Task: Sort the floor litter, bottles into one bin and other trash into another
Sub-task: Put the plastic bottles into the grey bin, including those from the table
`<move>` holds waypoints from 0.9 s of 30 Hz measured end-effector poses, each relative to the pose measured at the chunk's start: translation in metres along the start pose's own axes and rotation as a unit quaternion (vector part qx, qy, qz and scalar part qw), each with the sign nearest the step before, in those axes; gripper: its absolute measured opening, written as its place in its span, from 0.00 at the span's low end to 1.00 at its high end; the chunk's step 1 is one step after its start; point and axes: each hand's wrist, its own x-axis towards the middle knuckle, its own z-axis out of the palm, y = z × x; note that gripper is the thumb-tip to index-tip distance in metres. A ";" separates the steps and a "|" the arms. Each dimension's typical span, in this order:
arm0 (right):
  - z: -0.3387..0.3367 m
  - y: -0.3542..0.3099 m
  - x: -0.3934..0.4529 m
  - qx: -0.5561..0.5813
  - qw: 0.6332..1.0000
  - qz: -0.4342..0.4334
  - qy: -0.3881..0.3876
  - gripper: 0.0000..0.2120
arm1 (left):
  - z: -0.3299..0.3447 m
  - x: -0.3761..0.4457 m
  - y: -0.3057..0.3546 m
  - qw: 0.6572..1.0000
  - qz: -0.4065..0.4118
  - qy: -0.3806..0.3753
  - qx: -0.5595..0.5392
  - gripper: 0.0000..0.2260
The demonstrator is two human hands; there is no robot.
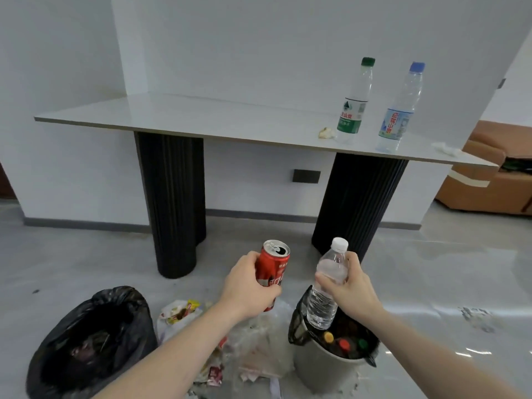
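Note:
My left hand (247,286) grips a red soda can (273,267), held upright above the floor litter. In my right hand (349,290) is a clear plastic bottle with a white cap (326,286), its base hanging over the grey bin (322,367). That bin has a black liner and holds several capped bottles. A second bin lined with a black bag (86,344) stands at the lower left with dark trash inside. Between the two bins lie wrappers and plastic scraps (253,349) on the floor.
A grey table (201,116) on two black ribbed legs stands ahead. On it are a green-capped bottle (354,102), a blue-capped bottle (398,110) and two crumpled tissues (326,133). An orange sofa (495,174) sits at the right.

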 end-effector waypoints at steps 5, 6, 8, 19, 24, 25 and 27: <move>0.001 0.062 0.022 -0.050 0.998 0.029 -0.023 0.22 | 0.033 0.012 -0.019 0.999 -0.012 -0.037 0.018 0.19; 0.002 0.071 0.025 -0.054 0.998 0.036 -0.023 0.21 | 0.038 0.015 -0.020 0.999 -0.010 -0.045 0.025 0.19; 0.006 0.091 0.032 -0.055 0.997 0.054 -0.019 0.21 | 0.047 0.021 -0.022 0.998 0.000 -0.050 0.043 0.17; 0.033 0.158 0.051 -0.138 0.985 0.081 -0.061 0.07 | 0.063 0.040 -0.040 0.992 0.006 -0.054 0.113 0.17; 0.040 0.167 0.055 -0.148 0.984 0.061 -0.083 0.05 | 0.065 0.042 -0.040 0.995 -0.013 -0.038 0.093 0.27; 0.042 0.167 0.055 -0.154 0.983 0.051 -0.084 0.05 | 0.065 0.042 -0.039 0.996 -0.013 -0.033 0.088 0.29; 0.045 0.166 0.055 -0.156 0.983 0.036 -0.086 0.07 | 0.066 0.041 -0.036 0.995 0.002 -0.028 0.091 0.30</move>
